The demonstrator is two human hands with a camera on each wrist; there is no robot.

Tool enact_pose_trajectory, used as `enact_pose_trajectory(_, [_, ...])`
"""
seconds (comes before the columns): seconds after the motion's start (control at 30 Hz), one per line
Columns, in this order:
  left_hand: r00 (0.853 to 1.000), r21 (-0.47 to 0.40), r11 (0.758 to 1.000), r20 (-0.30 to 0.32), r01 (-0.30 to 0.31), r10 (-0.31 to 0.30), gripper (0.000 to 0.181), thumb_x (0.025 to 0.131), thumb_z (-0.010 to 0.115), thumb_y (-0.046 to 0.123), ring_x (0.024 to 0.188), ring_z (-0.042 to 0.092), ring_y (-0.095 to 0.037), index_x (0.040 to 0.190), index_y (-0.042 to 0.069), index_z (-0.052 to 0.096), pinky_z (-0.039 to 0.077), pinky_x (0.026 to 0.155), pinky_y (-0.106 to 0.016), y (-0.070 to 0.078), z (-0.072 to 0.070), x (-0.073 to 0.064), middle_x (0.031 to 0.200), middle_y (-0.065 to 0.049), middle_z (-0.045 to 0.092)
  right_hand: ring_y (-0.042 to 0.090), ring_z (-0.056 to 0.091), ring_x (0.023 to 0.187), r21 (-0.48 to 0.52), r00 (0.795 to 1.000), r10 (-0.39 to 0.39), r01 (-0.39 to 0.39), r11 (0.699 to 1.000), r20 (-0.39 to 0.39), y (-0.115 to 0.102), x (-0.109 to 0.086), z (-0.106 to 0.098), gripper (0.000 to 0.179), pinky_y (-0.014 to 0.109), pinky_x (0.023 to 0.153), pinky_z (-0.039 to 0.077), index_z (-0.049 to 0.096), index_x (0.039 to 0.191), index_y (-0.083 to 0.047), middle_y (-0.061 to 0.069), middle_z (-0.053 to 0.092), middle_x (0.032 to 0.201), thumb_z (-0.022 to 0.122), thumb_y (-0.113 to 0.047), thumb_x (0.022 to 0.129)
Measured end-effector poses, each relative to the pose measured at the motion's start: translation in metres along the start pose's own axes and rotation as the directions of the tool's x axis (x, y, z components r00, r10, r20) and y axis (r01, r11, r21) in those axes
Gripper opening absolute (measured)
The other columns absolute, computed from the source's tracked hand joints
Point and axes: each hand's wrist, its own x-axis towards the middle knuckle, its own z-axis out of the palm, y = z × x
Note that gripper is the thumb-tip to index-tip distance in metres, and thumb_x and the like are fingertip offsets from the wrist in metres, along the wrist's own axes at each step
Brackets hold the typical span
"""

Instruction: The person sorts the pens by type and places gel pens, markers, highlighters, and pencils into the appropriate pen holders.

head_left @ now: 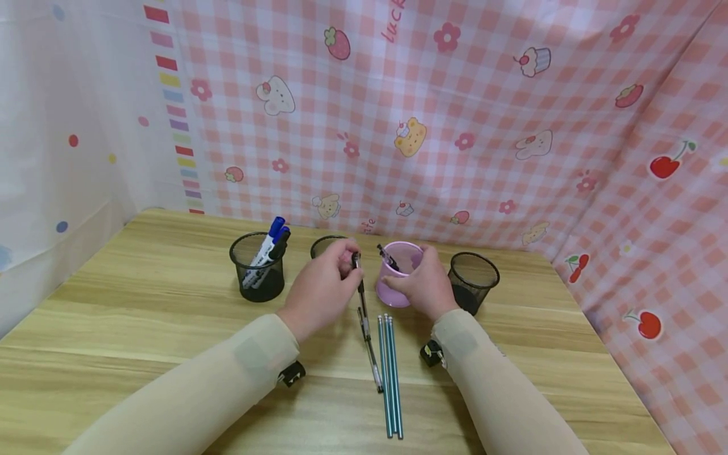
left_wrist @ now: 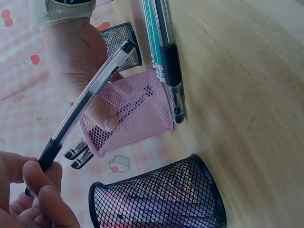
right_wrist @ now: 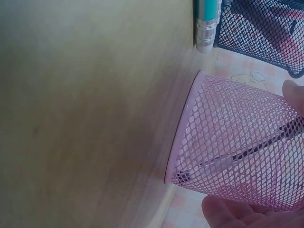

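My left hand pinches a clear-barrelled black gel pen near one end, above the table. The right hand grips the rim and side of a pink mesh pen cup, which stands upright on the table. Two pens lean inside that cup, their ends sticking out over its rim. Another gel pen lies on the table below the hands. To its right are teal pencils, side by side, with their white erasers toward the pink cup.
At the left, a black mesh cup holds several blue and black markers. A second black mesh cup stands partly behind my left hand in the head view. A third is right of the pink cup. Behind hangs a pink checked cloth.
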Motion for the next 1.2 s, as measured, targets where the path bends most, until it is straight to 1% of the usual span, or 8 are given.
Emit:
enact_pose_trajectory(0.17, [0.999, -0.025, 1.000, -0.047, -0.011, 0.010, 0.037, 0.104, 0.066, 0.029, 0.089, 0.066, -0.018, 0.139, 0.019, 0.058, 0.056, 0.084, -0.038, -0.0005, -0.0008, 0.0009, 0.104, 0.002, 0.071, 0.037, 0.054, 0.137, 0.001, 1.000, 0.002, -0.002, 1.000, -0.003, -0.0012, 0.0000, 0.0003, 0.105, 0.051, 0.118, 0.044, 0.033, 0.153, -0.003, 0.022, 0.054, 0.146, 0.096, -0.035, 0.076])
enact_pose_trajectory(0.33, [0.997, -0.058, 0.998, -0.082, -0.010, 0.005, 0.031, 0.105, 0.066, 0.030, 0.087, 0.071, -0.018, 0.134, 0.022, 0.059, 0.056, 0.077, -0.038, 0.0000, -0.0018, 0.0007, 0.105, 0.000, 0.077, 0.037, 0.054, 0.137, 0.000, 1.000, 0.007, -0.007, 1.000, -0.002, -0.0019, -0.0004, 0.0006, 0.105, 0.051, 0.118, 0.044, 0.034, 0.154, -0.003, 0.021, 0.054, 0.146, 0.096, -0.035, 0.075])
enact_pose_trajectory(0.53, [0.994, -0.126, 0.992, -0.108, -0.010, -0.003, 0.030, 0.104, 0.066, 0.027, 0.094, 0.075, -0.019, 0.133, 0.022, 0.058, 0.057, 0.078, -0.039, 0.0006, -0.0039, 0.0006, 0.103, 0.000, 0.079, 0.037, 0.054, 0.137, 0.004, 1.000, 0.008, -0.008, 1.000, 0.001, -0.0023, -0.0012, 0.0002, 0.104, 0.051, 0.118, 0.045, 0.034, 0.153, -0.004, 0.020, 0.053, 0.146, 0.096, -0.035, 0.076])
enact_pose_trajectory(0.67, [0.991, -0.179, 0.984, -0.134, -0.024, -0.001, 0.032, 0.104, 0.067, 0.024, 0.086, 0.074, -0.018, 0.135, 0.019, 0.057, 0.057, 0.070, -0.036, 0.0006, -0.0050, 0.0010, 0.101, -0.002, 0.079, 0.037, 0.054, 0.138, 0.001, 1.000, 0.009, -0.009, 1.000, 0.004, -0.0020, -0.0017, -0.0001, 0.104, 0.051, 0.118, 0.044, 0.034, 0.154, -0.003, 0.021, 0.053, 0.147, 0.096, -0.035, 0.076])
enact_pose_trajectory(0.93, [0.978, -0.280, 0.958, -0.210, -0.056, -0.004, 0.033, 0.104, 0.068, 0.023, 0.066, 0.069, -0.020, 0.134, 0.017, 0.055, 0.050, 0.054, -0.030, 0.0017, -0.0069, 0.0029, 0.101, -0.005, 0.079, 0.037, 0.053, 0.138, 0.003, 1.000, 0.009, -0.009, 1.000, 0.005, -0.0020, -0.0015, -0.0001, 0.103, 0.051, 0.119, 0.044, 0.034, 0.153, -0.003, 0.021, 0.052, 0.148, 0.096, -0.033, 0.076])
enact_pose_trajectory(1.03, [0.974, -0.343, 0.936, -0.227, -0.074, -0.006, 0.034, 0.105, 0.066, 0.019, 0.077, 0.076, -0.025, 0.136, 0.012, 0.053, 0.061, 0.065, -0.032, 0.0018, -0.0081, 0.0040, 0.104, -0.011, 0.077, 0.037, 0.053, 0.139, 0.005, 1.000, 0.013, -0.013, 1.000, 0.005, -0.0024, -0.0014, 0.0000, 0.103, 0.051, 0.120, 0.043, 0.034, 0.153, -0.003, 0.021, 0.052, 0.148, 0.096, -0.032, 0.076])
enact_pose_trajectory(1.13, [0.969, -0.411, 0.907, -0.245, -0.095, -0.009, 0.035, 0.105, 0.065, 0.013, 0.087, 0.079, -0.035, 0.136, 0.009, 0.050, 0.065, 0.076, -0.039, 0.0020, -0.0086, 0.0051, 0.107, -0.017, 0.076, 0.037, 0.053, 0.139, 0.003, 1.000, 0.014, -0.014, 1.000, 0.002, -0.0029, -0.0011, 0.0000, 0.102, 0.051, 0.120, 0.043, 0.034, 0.153, -0.003, 0.021, 0.053, 0.148, 0.095, -0.032, 0.076])
enact_pose_trajectory(1.2, [0.960, -0.416, 0.902, -0.279, -0.114, -0.008, 0.034, 0.105, 0.065, 0.012, 0.080, 0.078, -0.032, 0.134, 0.008, 0.050, 0.065, 0.072, -0.037, 0.0018, -0.0088, 0.0054, 0.106, -0.017, 0.076, 0.037, 0.053, 0.138, 0.000, 1.000, 0.013, -0.013, 1.000, -0.001, -0.0032, -0.0008, 0.0000, 0.101, 0.050, 0.119, 0.043, 0.035, 0.153, -0.003, 0.021, 0.053, 0.147, 0.095, -0.030, 0.076])
